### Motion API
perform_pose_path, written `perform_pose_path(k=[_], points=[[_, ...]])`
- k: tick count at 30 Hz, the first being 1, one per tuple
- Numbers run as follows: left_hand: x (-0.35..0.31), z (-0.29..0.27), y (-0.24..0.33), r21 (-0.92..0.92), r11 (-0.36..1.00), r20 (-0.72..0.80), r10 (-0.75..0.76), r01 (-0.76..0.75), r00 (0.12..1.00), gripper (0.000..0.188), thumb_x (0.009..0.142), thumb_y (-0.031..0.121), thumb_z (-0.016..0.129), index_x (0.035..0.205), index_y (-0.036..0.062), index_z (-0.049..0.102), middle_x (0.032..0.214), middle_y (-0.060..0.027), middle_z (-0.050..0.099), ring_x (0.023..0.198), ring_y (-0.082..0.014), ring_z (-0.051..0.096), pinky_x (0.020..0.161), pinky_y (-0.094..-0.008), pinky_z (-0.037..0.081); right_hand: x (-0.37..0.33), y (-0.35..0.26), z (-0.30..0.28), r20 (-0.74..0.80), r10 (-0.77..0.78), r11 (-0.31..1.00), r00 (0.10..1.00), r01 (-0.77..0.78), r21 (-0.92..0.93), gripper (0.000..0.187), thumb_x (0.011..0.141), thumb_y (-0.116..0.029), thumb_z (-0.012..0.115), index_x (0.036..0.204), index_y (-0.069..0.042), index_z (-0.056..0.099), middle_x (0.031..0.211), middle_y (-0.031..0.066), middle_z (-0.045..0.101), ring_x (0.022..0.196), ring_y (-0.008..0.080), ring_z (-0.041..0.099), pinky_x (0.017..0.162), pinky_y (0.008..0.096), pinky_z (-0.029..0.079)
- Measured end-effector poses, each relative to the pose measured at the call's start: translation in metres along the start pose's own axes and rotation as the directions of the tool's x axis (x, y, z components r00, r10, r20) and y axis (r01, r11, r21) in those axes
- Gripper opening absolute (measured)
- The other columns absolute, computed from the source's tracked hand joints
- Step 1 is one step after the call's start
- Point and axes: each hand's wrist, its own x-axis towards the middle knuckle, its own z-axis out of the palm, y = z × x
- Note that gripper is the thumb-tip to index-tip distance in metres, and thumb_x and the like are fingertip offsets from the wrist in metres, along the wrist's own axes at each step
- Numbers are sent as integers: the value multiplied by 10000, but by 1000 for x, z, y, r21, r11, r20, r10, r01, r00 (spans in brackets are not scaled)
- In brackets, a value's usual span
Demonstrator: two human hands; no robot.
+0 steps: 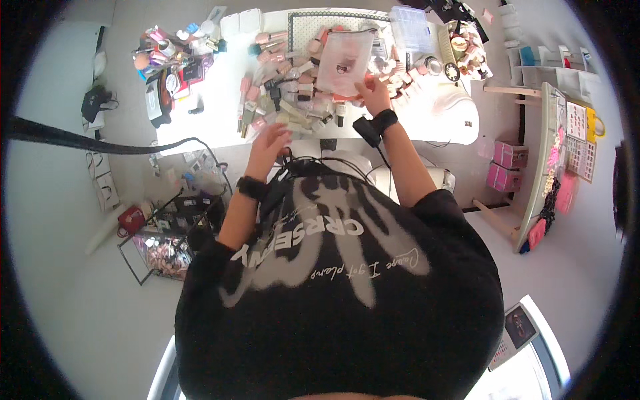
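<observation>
A: What's hard to read?
B: Bottles under the zip pouch (345, 57) are covered. Pouch is frosted; can't tell if its small dark motif is printed on or sits inside. Glare bleaches the white table (223, 127) in spots. Fisheye rim cuts off the room's corners.
A: R hand?
B: R hand (373, 92) reaches fwd, thumb + fingers pinched on the pouch's lower R corner, next to no gap. Wrist strap (385, 121) w/ a black box (367, 132) beside it.
A: Pouch loc?
B: Mid-table, over the bottle pile (297, 87). Resting or lifted, can't tell.
A: L hand?
B: L hand (272, 141) is at the table's near edge, elbow bent, fingers half curled, near the bottles. Fingertips blurry; can't tell if it has hold of anything.
A: Surface + room?
B: Dotted mat (310, 28) at the far side, clear plastic box (412, 29) far R, loaded basket (443, 48) beside it, cosmetics heap (167, 50) far L. Grey floor (460, 260); pink cases (510, 157) stacked off to the R.
</observation>
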Motion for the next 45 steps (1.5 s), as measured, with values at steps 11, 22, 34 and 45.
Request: perform_pose_path(k=[11, 22, 34, 45], points=[[-17, 0, 18, -211, 977, -39, 13, -21, 999, 394, 900, 88, 614, 1262, 14, 477, 1135, -119, 622, 965, -200, 643, 738, -300, 551, -151, -102, 36, 442, -275, 959, 854, 213, 185, 214, 887, -159, 666, 978, -12, 540, 746, 44, 612, 652, 96, 608, 565, 249, 492], [-82, 7, 53, -380, 825, -408, 256, -418, 876, 446, 956, 115, 543, 1364, 13, 395, 1310, -131, 507, 1186, -232, 528, 952, -385, 485, -171, -140, 12, 487, -540, 817, 686, 567, 107, 273, 869, -168, 664, 1116, -61, 621, 1005, 92, 651, 779, 158, 631, 673, 279, 518], [-74, 75, 58, -4, 913, -24, 408, -408, 913, 463, 806, -33, 694, 1229, -61, 509, 1164, -124, 606, 1030, -184, 603, 882, -301, 492, -189, -134, -5, 228, -616, 788, 754, 591, 173, 429, 884, -129, 608, 1285, -42, 481, 1192, 162, 539, 862, 243, 610, 680, 287, 522], [-65, 87, 66, 179, 927, 346, 253, -328, 904, 537, 813, 4, 685, 1287, -27, 434, 1201, -120, 548, 1037, -213, 593, 868, -336, 511, -189, -118, -20, 105, -633, 773, 767, 632, 48, 133, 822, -81, 649, 931, -21, 601, 825, 122, 619, 716, 242, 631, 663, 327, 501]])
